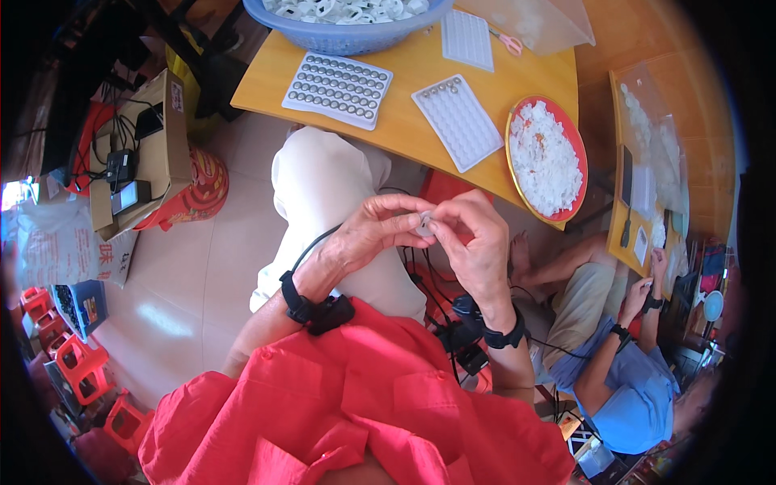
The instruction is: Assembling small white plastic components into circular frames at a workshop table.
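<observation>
Head view: L hand [365, 236] & R hand [477, 236] both pinching a small whitish round pc [423, 224] btwn fingertips, nr table [263, 89]; on it: full tray [365, 123] w/ rows of silvery discs [335, 85], part-filled tray [461, 133], red plate [558, 215] w/ white bits [546, 158], blue basin [347, 37]

Between left hand [365, 233] and right hand [477, 234], the part [423, 225] looks like smooth plastic. Beyond the left hand, glossy metal-looking discs [335, 86] sit in a thin plastic tray [368, 124]; the table [404, 77] there has a smooth wood finish. Left of that hand, the box [172, 129] is matt cardboard; below both, the shirt [323, 404] is wrinkled cloth.
</observation>
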`<action>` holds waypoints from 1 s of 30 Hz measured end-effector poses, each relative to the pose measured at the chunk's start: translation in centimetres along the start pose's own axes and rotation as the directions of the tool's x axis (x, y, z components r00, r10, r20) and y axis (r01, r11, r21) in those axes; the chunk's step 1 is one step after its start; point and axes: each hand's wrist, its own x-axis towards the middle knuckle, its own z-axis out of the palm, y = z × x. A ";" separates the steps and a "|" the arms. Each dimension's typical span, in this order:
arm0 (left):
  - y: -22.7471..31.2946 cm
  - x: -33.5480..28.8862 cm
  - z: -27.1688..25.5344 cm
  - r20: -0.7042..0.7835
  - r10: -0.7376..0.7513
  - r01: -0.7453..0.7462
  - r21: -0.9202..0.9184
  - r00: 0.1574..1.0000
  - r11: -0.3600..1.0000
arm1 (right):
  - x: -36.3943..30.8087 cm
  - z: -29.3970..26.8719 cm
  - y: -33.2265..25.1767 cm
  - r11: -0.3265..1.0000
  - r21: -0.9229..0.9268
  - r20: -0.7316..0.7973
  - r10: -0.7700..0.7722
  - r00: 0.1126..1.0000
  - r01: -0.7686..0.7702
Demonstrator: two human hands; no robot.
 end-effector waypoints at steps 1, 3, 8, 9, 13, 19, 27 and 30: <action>0.0 0.0 0.1 0.002 -0.005 0.005 -0.001 1.000 1.000 | -0.2 0.4 -0.1 0.991 0.123 -0.115 0.058 0.992 -0.044; 0.0 0.0 0.2 -0.027 0.051 -0.050 0.021 0.998 0.999 | -0.7 0.9 0.8 0.997 0.035 -0.157 0.067 0.985 -0.062; -0.2 0.2 0.9 -0.094 0.066 -0.056 0.109 0.993 0.993 | -2.1 2.5 2.5 0.925 0.339 -0.215 0.256 0.942 -0.173; -0.4 0.2 0.8 -0.092 0.112 -0.095 0.168 0.990 0.981 | -2.1 2.6 2.5 0.949 0.285 -0.258 0.213 0.942 -0.136; -0.8 0.3 0.7 -0.097 0.212 -0.177 0.284 0.972 0.942 | -2.4 2.9 3.0 0.977 0.187 -0.268 0.155 0.951 -0.107; -1.0 0.3 1.1 -0.128 0.289 -0.232 0.341 0.949 0.911 | -2.5 3.0 2.9 0.954 0.258 -0.251 0.221 0.943 -0.155; -2.1 0.8 0.7 -0.138 0.366 -0.297 0.360 0.920 0.884 | -2.4 3.7 3.1 0.949 0.246 -0.266 0.264 0.927 -0.200; -2.4 0.7 0.6 -0.141 0.399 -0.320 0.390 0.906 0.864 | -2.5 4.0 3.3 0.972 0.170 -0.281 0.205 0.938 -0.162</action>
